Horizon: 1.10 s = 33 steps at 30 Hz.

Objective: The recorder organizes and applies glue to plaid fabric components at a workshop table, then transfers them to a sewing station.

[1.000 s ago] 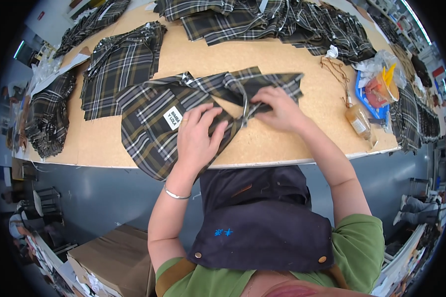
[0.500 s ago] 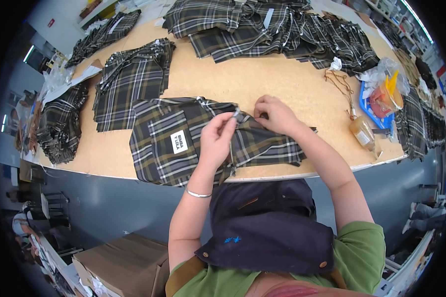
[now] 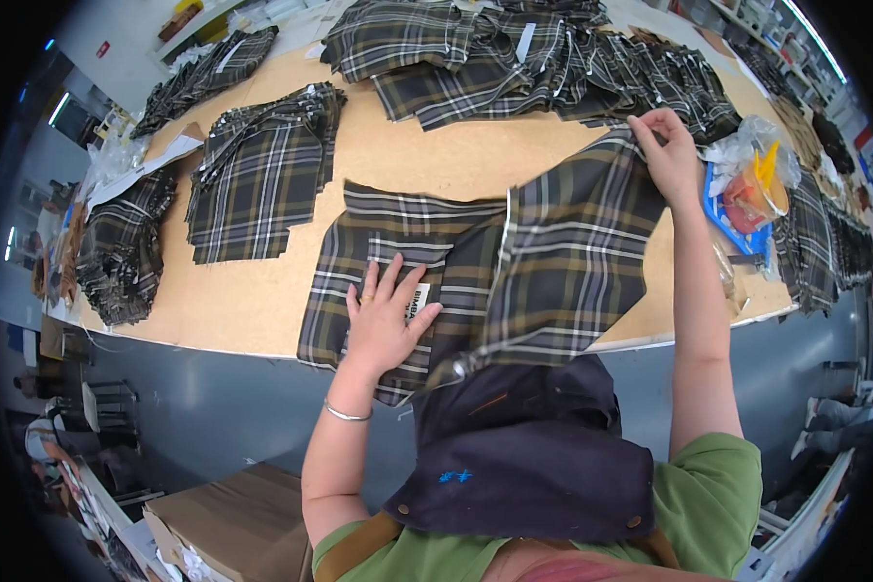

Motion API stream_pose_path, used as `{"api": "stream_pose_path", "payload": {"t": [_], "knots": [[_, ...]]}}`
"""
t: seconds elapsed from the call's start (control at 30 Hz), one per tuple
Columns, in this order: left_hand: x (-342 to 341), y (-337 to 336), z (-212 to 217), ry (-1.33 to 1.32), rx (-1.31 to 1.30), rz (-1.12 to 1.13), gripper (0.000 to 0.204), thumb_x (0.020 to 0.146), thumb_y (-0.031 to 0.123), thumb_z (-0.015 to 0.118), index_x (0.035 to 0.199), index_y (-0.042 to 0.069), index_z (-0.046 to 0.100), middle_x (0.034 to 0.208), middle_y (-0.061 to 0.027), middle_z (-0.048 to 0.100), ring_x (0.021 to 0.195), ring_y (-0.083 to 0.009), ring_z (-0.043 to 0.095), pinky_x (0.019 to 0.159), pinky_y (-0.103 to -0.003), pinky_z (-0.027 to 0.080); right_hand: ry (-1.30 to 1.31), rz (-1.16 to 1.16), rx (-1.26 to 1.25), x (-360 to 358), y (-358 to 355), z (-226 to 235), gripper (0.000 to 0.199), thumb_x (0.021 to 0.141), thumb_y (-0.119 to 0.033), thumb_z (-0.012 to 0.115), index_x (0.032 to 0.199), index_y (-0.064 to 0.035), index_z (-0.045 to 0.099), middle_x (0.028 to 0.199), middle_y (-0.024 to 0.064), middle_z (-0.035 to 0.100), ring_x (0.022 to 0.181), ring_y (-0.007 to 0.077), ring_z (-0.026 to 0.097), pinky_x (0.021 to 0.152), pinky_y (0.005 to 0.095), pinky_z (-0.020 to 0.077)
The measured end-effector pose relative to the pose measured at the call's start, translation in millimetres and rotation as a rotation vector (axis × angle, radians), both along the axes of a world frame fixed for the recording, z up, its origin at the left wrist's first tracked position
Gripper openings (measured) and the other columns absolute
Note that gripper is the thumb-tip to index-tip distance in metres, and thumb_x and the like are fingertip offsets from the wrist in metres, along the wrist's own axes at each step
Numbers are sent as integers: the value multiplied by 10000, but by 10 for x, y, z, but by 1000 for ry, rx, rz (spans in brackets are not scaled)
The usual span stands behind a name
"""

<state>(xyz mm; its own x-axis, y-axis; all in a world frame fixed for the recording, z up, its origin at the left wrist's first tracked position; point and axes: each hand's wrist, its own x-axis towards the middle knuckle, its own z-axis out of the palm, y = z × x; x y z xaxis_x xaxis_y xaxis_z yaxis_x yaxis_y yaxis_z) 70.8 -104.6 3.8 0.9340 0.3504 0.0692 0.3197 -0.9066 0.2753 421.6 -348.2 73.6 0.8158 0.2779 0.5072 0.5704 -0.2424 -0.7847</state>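
Note:
A plaid garment piece [image 3: 577,242] in dark grey, olive and white lies across the near side of the table, its front edge hanging over the rim. My left hand [image 3: 390,308] rests flat on its left part, fingers spread, partly covering a white label [image 3: 418,300] sewn beside a patch pocket. Out to the far right, my right hand [image 3: 667,155] pinches the upper corner of the cloth between thumb and fingers and holds it raised and stretched. A white-edged seam [image 3: 506,228] runs down the middle of the garment.
Stacks of cut plaid pieces [image 3: 257,184] lie to the left, with more plaid piles [image 3: 553,73] along the back. At the right, a blue tray [image 3: 742,238] carries a tub [image 3: 755,194] with yellow-handled tools. A brown box [image 3: 233,524] stands on the floor at the lower left.
My right hand has moved far right and up, drawing the cloth corner open. My left hand has let go of its pinch and now lies flat over the label. The garment has shifted right.

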Motion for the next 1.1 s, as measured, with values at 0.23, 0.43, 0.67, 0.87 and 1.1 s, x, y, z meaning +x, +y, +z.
{"api": "stream_pose_path", "payload": {"t": [0.23, 0.43, 0.67, 0.87, 1.1], "knots": [[474, 559, 71, -344, -164, 229, 790, 774, 237, 748, 1436, 131, 331, 1400, -214, 399, 1064, -385, 583, 896, -426, 491, 175, 491, -371, -284, -25, 426, 323, 756, -76, 780, 1041, -51, 630, 1003, -17, 635, 1000, 85, 562, 885, 242, 441], [732, 870, 97, 51, -232, 186, 365, 774, 243, 726, 1108, 115, 653, 1076, -153, 622, 988, -330, 626, 844, -404, 506, 234, 661, -489, -214, -149, 694, 384, 704, 48, 738, 1066, -43, 650, 1034, 18, 653, 981, 109, 591, 914, 257, 467], [496, 995, 1043, -1172, -70, 116, 213, 705, -78, 665, 829, 61, 562, 906, -45, 519, 855, -159, 528, 656, -242, 454, -458, 88, 120, -288, -306, 821, 315, 786, 103, 682, 1069, -22, 624, 985, 54, 647, 901, 119, 620, 814, 253, 511], [-199, 704, 1081, -905, 201, 68, 210, 655, -145, 579, 770, 23, 526, 965, -132, 591, 969, -246, 578, 798, -284, 472, -891, 184, 97, -871, -637, 793, 286, 726, 165, 673, 941, -19, 632, 866, 113, 657, 790, 197, 607, 694, 290, 484], [-611, 388, 455, -158, -325, 277, 212, 711, -87, 595, 852, 72, 585, 1078, -105, 629, 816, -250, 641, 723, -368, 522, -149, 510, -565, -1194, -866, 89, 345, 669, 103, 711, 975, -53, 673, 922, 74, 670, 793, 213, 600, 709, 297, 487]]}}
